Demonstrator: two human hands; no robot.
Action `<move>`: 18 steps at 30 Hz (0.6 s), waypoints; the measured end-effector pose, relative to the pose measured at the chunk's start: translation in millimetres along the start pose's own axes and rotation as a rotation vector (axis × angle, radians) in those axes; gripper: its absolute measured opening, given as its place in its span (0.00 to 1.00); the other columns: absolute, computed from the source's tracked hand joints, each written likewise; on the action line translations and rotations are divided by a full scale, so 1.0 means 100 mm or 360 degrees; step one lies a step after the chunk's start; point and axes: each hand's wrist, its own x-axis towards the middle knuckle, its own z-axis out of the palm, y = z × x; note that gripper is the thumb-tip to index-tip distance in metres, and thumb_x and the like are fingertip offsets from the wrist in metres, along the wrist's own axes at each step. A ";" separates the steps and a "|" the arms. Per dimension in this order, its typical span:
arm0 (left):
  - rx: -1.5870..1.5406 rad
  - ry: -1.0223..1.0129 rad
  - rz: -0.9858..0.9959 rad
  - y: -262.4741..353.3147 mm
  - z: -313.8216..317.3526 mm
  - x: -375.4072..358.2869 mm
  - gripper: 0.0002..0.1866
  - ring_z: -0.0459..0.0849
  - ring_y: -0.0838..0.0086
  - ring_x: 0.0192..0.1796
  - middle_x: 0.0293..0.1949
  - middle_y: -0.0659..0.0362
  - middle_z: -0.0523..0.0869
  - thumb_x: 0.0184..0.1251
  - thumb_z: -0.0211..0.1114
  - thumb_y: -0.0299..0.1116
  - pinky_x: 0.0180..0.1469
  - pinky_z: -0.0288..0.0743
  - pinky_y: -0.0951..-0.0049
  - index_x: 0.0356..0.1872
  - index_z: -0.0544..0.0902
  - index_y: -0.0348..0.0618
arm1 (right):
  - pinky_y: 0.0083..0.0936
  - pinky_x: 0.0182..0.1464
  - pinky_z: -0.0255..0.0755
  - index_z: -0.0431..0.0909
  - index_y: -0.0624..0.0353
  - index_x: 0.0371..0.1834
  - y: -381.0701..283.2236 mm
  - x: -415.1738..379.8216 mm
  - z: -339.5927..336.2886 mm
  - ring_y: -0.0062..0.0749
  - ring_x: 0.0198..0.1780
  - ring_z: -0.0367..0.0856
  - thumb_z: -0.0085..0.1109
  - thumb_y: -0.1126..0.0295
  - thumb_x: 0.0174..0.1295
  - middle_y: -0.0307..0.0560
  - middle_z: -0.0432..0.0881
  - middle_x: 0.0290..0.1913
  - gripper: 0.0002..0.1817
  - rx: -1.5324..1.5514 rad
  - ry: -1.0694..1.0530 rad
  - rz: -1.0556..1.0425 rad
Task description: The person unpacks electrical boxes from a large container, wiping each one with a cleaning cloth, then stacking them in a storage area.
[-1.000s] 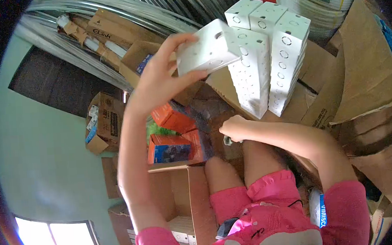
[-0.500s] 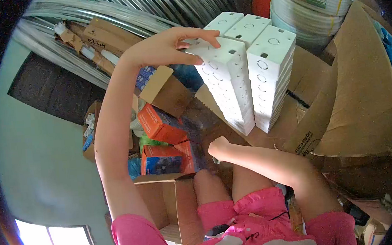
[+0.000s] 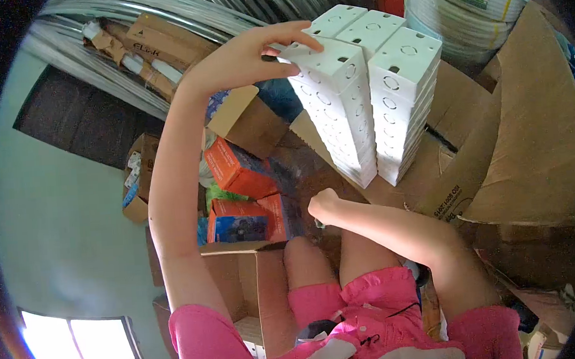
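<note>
Person's left hand [image 3: 247, 60] spread atop a tall stack of white boxes [image 3: 332, 104], right hand [image 3: 324, 205] curled near the knees [image 3: 305, 249], orange boxes [image 3: 237, 169] near an open carton [image 3: 275, 305]

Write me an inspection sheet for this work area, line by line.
Surface: brown cardboard under the stacks, creased, partly printed.
Job's things: white boxes with round marks, stacked in columns; four top faces show.
Clutter: orange boxes and an open carton near the knees.
Hands: left hand has fingers spread at the top box of the near-left column; right hand is curled shut, the small thing at it unclear.
Cables: no clear one; a thin dark cord lies on the pink clothing.
Surroundings: green wall, bright window, long pipes, coiled white tubing beyond the stacks.
</note>
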 end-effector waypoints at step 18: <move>-0.1046 0.1600 -0.0127 2.11 1.84 -2.71 0.17 0.81 0.57 0.53 0.52 0.47 0.82 0.60 0.62 0.28 0.57 0.72 0.64 0.51 0.81 0.38 | 0.43 0.46 0.77 0.85 0.50 0.43 0.11 -0.03 0.27 0.51 0.43 0.82 0.55 0.64 0.60 0.52 0.82 0.42 0.12 0.0425 0.0685 -0.0115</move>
